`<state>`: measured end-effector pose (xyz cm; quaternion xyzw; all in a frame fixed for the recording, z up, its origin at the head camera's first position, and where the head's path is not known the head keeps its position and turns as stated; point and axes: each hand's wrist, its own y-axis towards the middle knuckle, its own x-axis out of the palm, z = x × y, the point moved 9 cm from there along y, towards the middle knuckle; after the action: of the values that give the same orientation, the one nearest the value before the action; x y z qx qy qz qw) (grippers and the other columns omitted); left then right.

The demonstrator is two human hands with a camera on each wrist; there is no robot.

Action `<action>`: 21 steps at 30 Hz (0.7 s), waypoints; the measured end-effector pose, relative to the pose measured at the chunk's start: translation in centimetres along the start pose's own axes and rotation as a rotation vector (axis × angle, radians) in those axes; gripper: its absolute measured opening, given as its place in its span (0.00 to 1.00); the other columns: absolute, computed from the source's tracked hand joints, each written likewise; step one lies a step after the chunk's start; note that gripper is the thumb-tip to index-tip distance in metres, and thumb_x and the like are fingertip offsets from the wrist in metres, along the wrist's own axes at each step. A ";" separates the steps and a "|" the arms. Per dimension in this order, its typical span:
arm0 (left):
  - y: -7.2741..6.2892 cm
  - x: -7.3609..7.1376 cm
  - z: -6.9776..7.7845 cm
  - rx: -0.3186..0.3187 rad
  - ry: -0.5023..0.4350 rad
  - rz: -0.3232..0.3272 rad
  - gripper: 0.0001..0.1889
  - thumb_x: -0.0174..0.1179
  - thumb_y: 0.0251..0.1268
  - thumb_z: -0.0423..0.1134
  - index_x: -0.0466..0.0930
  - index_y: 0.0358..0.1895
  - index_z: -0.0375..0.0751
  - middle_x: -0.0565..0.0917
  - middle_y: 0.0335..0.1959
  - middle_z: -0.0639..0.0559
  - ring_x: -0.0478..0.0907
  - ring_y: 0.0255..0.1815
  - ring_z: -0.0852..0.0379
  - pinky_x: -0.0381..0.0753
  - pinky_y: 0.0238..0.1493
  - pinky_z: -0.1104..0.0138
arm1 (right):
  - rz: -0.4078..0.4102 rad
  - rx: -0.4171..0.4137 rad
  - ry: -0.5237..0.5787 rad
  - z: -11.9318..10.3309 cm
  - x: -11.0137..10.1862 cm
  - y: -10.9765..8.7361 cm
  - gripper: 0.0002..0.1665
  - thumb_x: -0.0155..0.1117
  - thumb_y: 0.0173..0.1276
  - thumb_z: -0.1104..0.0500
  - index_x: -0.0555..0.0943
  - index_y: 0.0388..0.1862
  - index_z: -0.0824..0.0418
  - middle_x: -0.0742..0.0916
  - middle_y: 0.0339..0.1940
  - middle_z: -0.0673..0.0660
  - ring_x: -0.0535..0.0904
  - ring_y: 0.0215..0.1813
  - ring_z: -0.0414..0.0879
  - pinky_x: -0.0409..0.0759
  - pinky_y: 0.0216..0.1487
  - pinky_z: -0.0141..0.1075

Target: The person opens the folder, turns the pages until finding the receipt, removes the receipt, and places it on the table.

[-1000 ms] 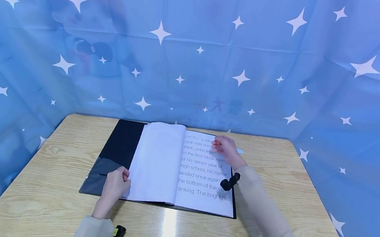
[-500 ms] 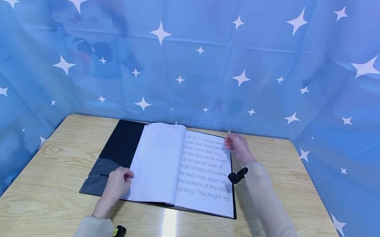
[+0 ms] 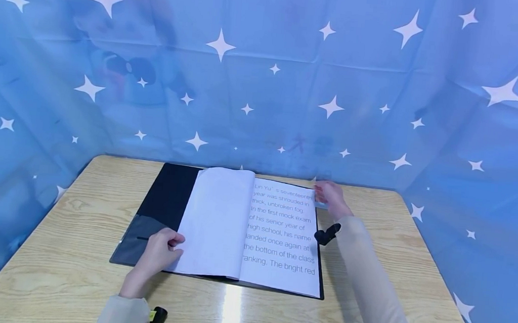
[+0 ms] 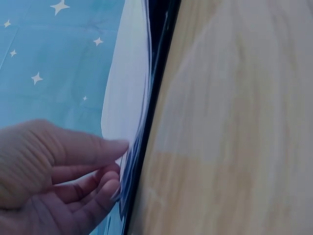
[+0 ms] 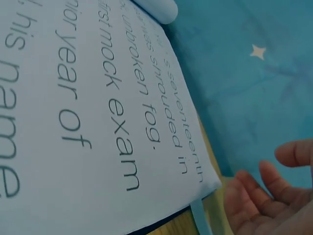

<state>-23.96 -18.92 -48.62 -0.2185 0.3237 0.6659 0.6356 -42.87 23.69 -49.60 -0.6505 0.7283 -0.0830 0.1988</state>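
Note:
A black folder (image 3: 174, 190) lies unfolded on the table, with white pages inside it. Its left page (image 3: 215, 224) is blank and its right page (image 3: 279, 254) carries large printed text. My left hand (image 3: 159, 249) is at the lower left edge of the blank page, thumb and forefinger slightly apart. In the left wrist view the thumb tip meets the page edge, other fingers (image 4: 105, 196) loosely bent below. Beyond the top right corner of the printed page, my right hand (image 3: 330, 197) has relaxed fingers with nothing between them, close over a light blue tab (image 5: 199, 218).
The wooden table (image 3: 393, 253) extends on every side of the folder. A blue curtain (image 3: 262, 121) with white stars hangs behind and at both sides. A dark translucent pocket (image 3: 133, 250) covers the folder's lower left. Each wrist wears a small black camera (image 3: 328, 234).
My right hand has moved right, off the printed page and past its upper corner, uncovering the text. My left hand stays at the page edge, its thumb and forefinger now further apart.

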 end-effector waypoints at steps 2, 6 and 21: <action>-0.1 0.1 -0.2 -0.004 -0.015 -0.024 0.10 0.67 0.41 0.22 0.82 0.32 0.32 0.76 0.29 0.49 0.72 0.30 0.56 0.74 0.31 0.68 | 0.009 0.013 -0.009 0.2 -0.2 0.1 0.28 0.47 0.72 0.57 0.61 0.68 0.65 0.71 0.63 0.63 0.67 0.63 0.55 0.64 0.64 0.44; -0.3 0.4 -0.7 -0.004 -0.023 -0.062 0.13 0.69 0.40 0.23 0.81 0.35 0.31 0.75 0.31 0.49 0.71 0.32 0.56 0.74 0.33 0.69 | 0.018 0.029 -0.040 0.5 -0.5 0.3 0.29 0.47 0.72 0.56 0.61 0.69 0.64 0.71 0.64 0.63 0.67 0.64 0.56 0.64 0.64 0.45; -0.3 0.5 -0.7 -0.003 -0.028 -0.079 0.15 0.69 0.40 0.23 0.81 0.37 0.31 0.74 0.33 0.50 0.71 0.33 0.57 0.75 0.35 0.68 | -0.012 0.015 -0.193 1.0 0.2 1.0 0.33 0.47 0.71 0.52 0.58 0.72 0.62 0.68 0.67 0.61 0.65 0.65 0.54 0.67 0.60 0.42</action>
<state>-23.75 -19.08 -49.49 -0.2228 0.3050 0.6438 0.6655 -43.40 23.75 -50.94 -0.6584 0.7012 -0.0265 0.2722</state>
